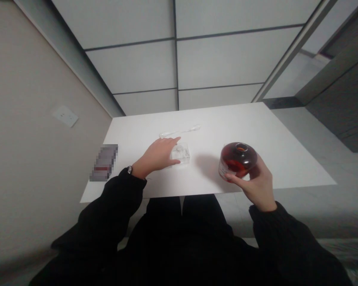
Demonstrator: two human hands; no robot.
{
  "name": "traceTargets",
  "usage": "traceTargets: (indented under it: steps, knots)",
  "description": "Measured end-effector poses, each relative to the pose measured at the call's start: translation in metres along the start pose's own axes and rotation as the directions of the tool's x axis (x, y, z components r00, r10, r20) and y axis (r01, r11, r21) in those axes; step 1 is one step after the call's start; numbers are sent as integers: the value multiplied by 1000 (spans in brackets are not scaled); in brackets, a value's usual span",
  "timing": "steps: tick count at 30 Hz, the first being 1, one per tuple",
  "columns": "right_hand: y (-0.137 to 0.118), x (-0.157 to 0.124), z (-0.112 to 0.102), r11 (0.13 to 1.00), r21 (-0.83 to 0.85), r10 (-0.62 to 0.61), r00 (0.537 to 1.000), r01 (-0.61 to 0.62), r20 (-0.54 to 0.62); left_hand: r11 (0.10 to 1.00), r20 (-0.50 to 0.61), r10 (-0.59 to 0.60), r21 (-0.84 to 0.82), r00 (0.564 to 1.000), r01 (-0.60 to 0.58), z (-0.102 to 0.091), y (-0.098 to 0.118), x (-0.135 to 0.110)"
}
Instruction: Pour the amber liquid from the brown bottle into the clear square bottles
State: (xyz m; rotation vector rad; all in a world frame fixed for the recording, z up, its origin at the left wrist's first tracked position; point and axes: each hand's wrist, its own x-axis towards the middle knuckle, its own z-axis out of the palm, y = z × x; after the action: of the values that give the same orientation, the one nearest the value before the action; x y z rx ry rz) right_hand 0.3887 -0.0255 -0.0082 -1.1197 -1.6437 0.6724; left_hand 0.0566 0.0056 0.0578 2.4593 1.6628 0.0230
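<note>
My right hand [261, 184] grips a round, dark amber glass bottle [241, 159] from its right side. The bottle has an uncapped neck, red-brown liquid or tint, and a pale label near my thumb. It seems raised slightly, with its shadow falling to the left. My left hand [158, 155] is spread beside a small clear square container [182, 153], thumb and fingers apart around its left side. Whether the fingers touch it I cannot tell. Just beyond that hand lies a clear slender glass dropper or stick [180, 130] with widened ends.
Everything rests on a white table [203, 178], its near edge close to my lap. A pixelated, blurred-out item [104, 163] lies at the left edge. A wall with a socket [66, 116] stands left, and pale panelled doors [220, 59] rise behind the table.
</note>
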Motion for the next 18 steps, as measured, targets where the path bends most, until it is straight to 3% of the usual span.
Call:
traceTargets:
  steps: [12, 18]
  knots:
    - [-12, 12, 17, 994, -77, -72, 996, 76, 50, 990, -37, 17, -136, 999, -22, 9, -7, -21]
    - [-16, 27, 24, 957, -210, -188, 980, 199, 71, 982, -93, 39, -182, 995, -55, 11, -12, -25]
